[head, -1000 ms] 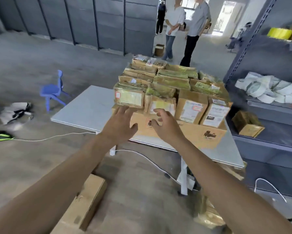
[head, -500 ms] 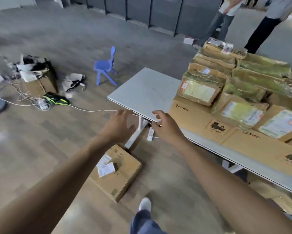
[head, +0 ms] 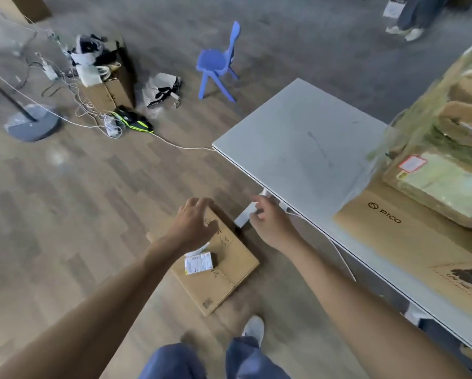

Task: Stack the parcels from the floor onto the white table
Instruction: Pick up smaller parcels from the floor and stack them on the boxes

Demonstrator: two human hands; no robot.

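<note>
A flat brown cardboard parcel [head: 224,272] lies on the wooden floor beside the white table [head: 297,149]; a small labelled packet [head: 198,263] rests on top of it. My left hand [head: 195,224] hovers over the parcel's far end, fingers loosely spread and holding nothing. To its right, my right hand [head: 267,220] hangs in the air near the table's edge, fingers relaxed and empty. On the right part of the table stands a pile of parcels [head: 445,170] on a flat PICO box [head: 409,239].
A blue child's chair [head: 218,61] stands beyond the table. At the left are a box with bags [head: 106,77], tangled white cables [head: 92,116] and a round lamp base [head: 32,125]. My shoe [head: 254,328] is just behind the parcel. Another person's feet [head: 404,31] show at the top right.
My view has swung from the pile on the table down to the floor. Both hands left the stacked parcels and dropped toward the flat parcel on the floor.
</note>
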